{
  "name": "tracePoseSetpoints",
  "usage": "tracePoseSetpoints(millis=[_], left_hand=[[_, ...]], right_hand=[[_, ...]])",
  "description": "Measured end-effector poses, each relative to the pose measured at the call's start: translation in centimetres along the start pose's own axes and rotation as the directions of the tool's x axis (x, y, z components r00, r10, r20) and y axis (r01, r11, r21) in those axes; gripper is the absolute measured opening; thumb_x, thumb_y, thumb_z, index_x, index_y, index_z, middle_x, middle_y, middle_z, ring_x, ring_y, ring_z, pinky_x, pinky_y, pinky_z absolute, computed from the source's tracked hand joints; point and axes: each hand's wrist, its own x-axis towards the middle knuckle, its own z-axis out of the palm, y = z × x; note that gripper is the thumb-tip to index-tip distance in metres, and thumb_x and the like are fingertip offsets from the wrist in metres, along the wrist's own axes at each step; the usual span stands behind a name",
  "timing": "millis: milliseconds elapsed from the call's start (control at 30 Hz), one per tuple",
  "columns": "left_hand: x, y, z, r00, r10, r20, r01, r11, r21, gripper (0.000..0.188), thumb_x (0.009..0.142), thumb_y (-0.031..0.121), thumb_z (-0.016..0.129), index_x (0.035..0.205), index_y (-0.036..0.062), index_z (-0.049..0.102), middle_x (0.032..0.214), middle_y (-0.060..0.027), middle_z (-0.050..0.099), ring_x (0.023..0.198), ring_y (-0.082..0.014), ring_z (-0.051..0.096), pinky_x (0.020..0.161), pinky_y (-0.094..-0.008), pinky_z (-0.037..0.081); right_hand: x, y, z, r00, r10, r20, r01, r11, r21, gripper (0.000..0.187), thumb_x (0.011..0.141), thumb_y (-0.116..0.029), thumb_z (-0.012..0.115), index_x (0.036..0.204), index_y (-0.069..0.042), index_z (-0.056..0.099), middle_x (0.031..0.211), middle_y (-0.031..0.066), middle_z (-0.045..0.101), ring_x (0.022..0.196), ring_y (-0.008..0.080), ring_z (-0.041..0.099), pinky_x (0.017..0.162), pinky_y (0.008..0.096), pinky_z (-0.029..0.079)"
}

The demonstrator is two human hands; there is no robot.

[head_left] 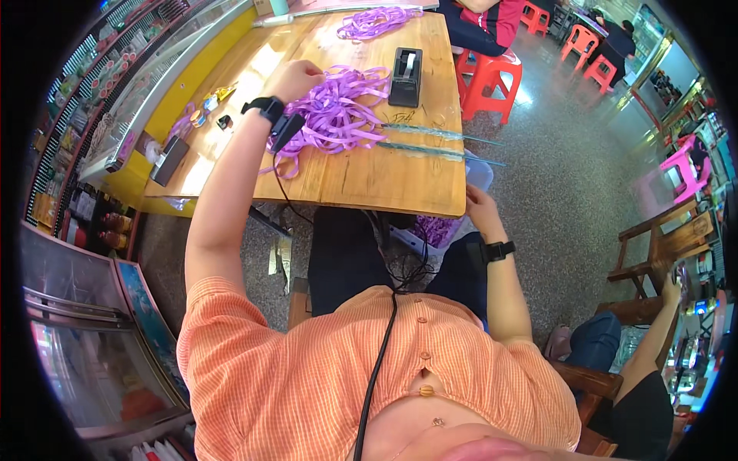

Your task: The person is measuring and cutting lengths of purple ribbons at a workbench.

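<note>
My left hand [297, 80] is over the far left side of a loose pile of purple ribbon [338, 115] on the wooden table [369, 184]. Its fingers are curled in and closed; whatever they hold is hidden. My right hand [483, 213] is lower, beside the table's near right corner and a translucent plastic bin [480, 175]. Its fingers bend toward the corner, and their tips are out of sight. Purple pieces [437, 229] lie in the bin under the tabletop. Two thin teal sticks [423, 149] run from the pile past the right edge.
A black tape dispenser [405, 77] stands right of the pile. More purple ribbon [377, 23] lies at the far end. A red stool [492, 83] with a seated person is beyond the right edge. Black cables [378, 361] hang over my front. A glass display case [123, 123] borders the left.
</note>
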Motion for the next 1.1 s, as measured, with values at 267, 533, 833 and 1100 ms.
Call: tracePoseSetpoints(millis=[267,533,833,1100], left_hand=[[2.7,2.7,1.5,1.0,-0.021,0.021,0.01,0.903,0.429,0.029,0.083,0.028,0.063,0.102,0.0092,0.074,0.105,-0.0177,0.071,0.103,-0.0335,0.066,0.09,-0.042,0.052],[1.6,7.4,-2.7,0.985,0.173,-0.023,-0.165,0.875,-0.455,0.034,0.087,0.034,0.069,0.101,0.0035,0.074,0.093,-0.0063,0.073,0.087,-0.0137,0.065,0.077,-0.0306,0.05],[-8.5,22.7,-4.8,0.804,0.565,0.188,-0.315,0.672,-0.67,0.02,0.094,0.02,0.067,0.104,0.002,0.07,0.09,-0.0008,0.069,0.077,-0.0062,0.063,0.069,-0.0201,0.05],[-10.2,22.6,0.3,0.77,0.594,0.233,-0.209,0.579,-0.788,0.024,0.094,0.022,0.067,0.095,-0.0008,0.07,0.077,-0.0029,0.067,0.07,-0.0088,0.063,0.066,-0.0237,0.051]], right_hand=[[-5.4,-4.5,-2.7,0.99,0.107,-0.092,-0.109,0.994,-0.015,0.036,0.096,-0.015,0.061,0.129,-0.002,0.059,0.106,0.0043,0.069,0.084,0.0092,0.062,0.069,0.0238,0.049],[-7.5,-11.6,-4.4,0.951,-0.073,-0.301,0.108,0.989,0.101,0.032,0.099,-0.012,0.057,0.13,-0.006,0.059,0.106,0.004,0.069,0.084,0.008,0.06,0.074,0.0229,0.049],[-6.7,-27.6,2.0,0.738,-0.618,-0.271,0.613,0.782,-0.114,0.055,0.085,0.001,0.071,0.137,-0.007,0.054,0.116,0.0071,0.066,0.075,0.0056,0.061,0.064,0.0212,0.051],[-5.0,-25.7,0.5,0.829,-0.465,-0.31,0.455,0.884,-0.109,0.023,0.095,-0.004,0.058,0.114,-0.005,0.071,0.09,0.0032,0.072,0.057,0.0044,0.055,0.052,0.0197,0.045]])
